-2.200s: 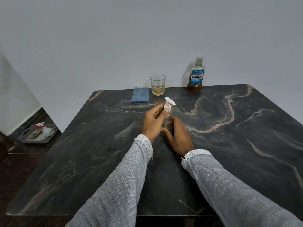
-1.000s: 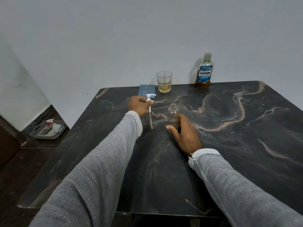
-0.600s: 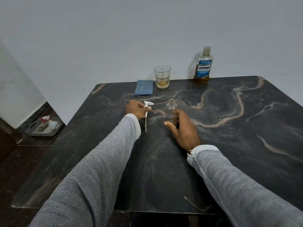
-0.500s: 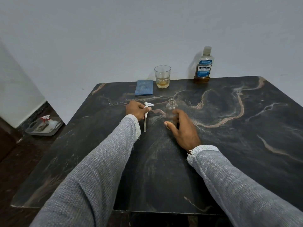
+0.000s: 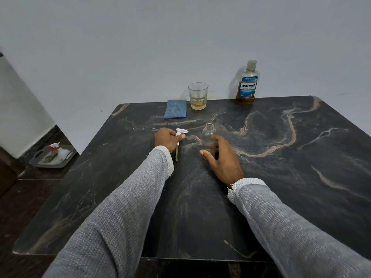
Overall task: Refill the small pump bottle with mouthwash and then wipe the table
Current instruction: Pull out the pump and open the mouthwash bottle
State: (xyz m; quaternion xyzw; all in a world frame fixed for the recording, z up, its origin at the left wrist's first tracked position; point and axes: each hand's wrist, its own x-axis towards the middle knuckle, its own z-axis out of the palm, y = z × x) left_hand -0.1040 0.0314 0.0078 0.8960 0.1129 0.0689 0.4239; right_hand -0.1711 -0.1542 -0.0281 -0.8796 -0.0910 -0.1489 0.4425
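Observation:
The small clear pump bottle (image 5: 208,135) stands upright and uncapped on the dark marble table (image 5: 281,177). My right hand (image 5: 222,159) curls around its lower half. My left hand (image 5: 167,138) grips the white pump head (image 5: 181,131), whose dip tube (image 5: 177,152) hangs down to the tabletop. At the back edge stand the mouthwash bottle (image 5: 247,85) with a little amber liquid, a glass (image 5: 198,95) with some amber liquid, and a folded blue cloth (image 5: 175,108).
The table's back edge meets a plain white wall. On the dark floor to the left lies a grey tray (image 5: 52,156) holding a small spray bottle and other bits.
The pump head came off the bottle in my left hand and moved left. It now sits lower, its tube tip at the tabletop. My right hand stays on the bottle.

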